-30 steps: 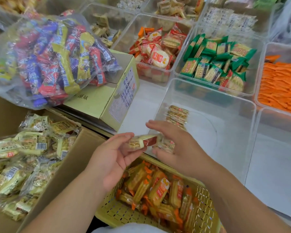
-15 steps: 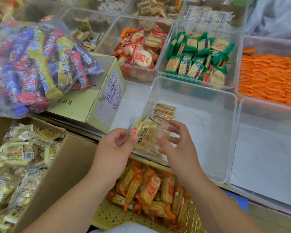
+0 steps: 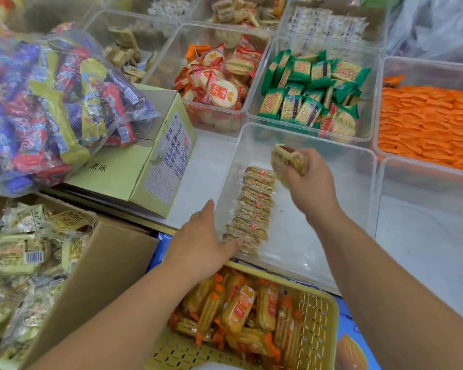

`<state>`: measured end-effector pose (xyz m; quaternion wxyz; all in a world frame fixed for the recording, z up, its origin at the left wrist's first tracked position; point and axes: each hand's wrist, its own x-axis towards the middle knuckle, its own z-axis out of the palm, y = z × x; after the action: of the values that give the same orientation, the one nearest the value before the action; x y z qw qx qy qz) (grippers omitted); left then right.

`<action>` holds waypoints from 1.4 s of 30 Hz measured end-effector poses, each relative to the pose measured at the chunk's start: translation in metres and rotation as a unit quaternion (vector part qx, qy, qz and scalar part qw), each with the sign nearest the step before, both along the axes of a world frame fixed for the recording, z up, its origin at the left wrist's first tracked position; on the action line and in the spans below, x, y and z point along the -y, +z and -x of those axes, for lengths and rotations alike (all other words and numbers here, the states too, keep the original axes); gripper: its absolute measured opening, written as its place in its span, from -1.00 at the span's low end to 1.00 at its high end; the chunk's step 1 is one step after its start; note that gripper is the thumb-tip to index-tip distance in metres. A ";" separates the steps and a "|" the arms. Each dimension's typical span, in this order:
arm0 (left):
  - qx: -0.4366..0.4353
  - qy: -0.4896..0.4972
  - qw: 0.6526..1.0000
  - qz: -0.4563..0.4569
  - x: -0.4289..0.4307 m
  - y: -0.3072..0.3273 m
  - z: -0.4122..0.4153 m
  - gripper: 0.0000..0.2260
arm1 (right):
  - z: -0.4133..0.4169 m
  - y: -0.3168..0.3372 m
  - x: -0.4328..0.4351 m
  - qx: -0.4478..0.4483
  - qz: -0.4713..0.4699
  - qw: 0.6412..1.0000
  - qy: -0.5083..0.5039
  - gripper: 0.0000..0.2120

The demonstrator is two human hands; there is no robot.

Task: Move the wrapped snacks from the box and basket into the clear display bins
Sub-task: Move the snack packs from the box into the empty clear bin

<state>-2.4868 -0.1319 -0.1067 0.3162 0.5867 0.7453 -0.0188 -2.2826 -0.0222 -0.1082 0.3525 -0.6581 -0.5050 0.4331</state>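
Observation:
My right hand (image 3: 312, 186) is closed around a stack of yellow wrapped snacks (image 3: 288, 160), held above the inside of a clear display bin (image 3: 332, 209). A row of the same snacks (image 3: 253, 209) stands on edge along the bin's left wall. My left hand (image 3: 202, 241) hovers flat at the bin's near left corner, fingers apart, holding nothing; its fingertips are next to the near end of the row. A cardboard box (image 3: 99, 265) at the left holds several yellow packs (image 3: 19, 252). A yellow basket (image 3: 318, 324) below holds orange wrapped snacks (image 3: 241, 311).
A clear bag of mixed coloured candy (image 3: 51, 108) lies on a yellow-green carton (image 3: 145, 169). Bins behind hold red rice crackers (image 3: 219, 84), green biscuit packs (image 3: 313, 92) and orange packs (image 3: 425, 124). Another clear bin (image 3: 425, 236) stands at the right.
My right hand has carried the snacks up and over into the clear bin. My left hand has let go of them and dropped to the bin's near left corner.

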 end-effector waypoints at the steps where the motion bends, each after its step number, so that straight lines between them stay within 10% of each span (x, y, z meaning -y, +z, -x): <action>1: -0.006 -0.012 1.000 0.017 -0.001 -0.002 0.002 -0.03 | -0.002 -0.005 -0.019 0.071 -0.025 0.997 0.031 -0.83; 9: -0.039 -0.083 0.995 0.038 -0.004 -0.006 0.008 -0.01 | 0.032 -0.049 -0.106 0.451 0.023 0.837 0.310 -0.82; 13: -0.048 -0.093 0.994 0.036 -0.005 -0.010 0.007 -0.03 | 0.047 -0.062 -0.121 0.465 0.077 0.781 0.410 -0.59; 25: -0.044 -0.115 0.992 0.016 -0.005 -0.016 0.009 -0.07 | 0.031 -0.069 -0.136 0.289 0.205 0.822 0.447 -0.47; 42: -0.026 -0.129 0.990 -0.054 0.017 0.013 0.017 -0.20 | 0.043 -0.051 -0.052 0.365 0.014 0.885 0.288 -0.36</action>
<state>-2.5038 -0.1492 -0.0934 0.2597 0.6930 0.6716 -0.0347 -2.3258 0.0294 -0.1588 -0.0063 -0.5999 -0.7596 0.2513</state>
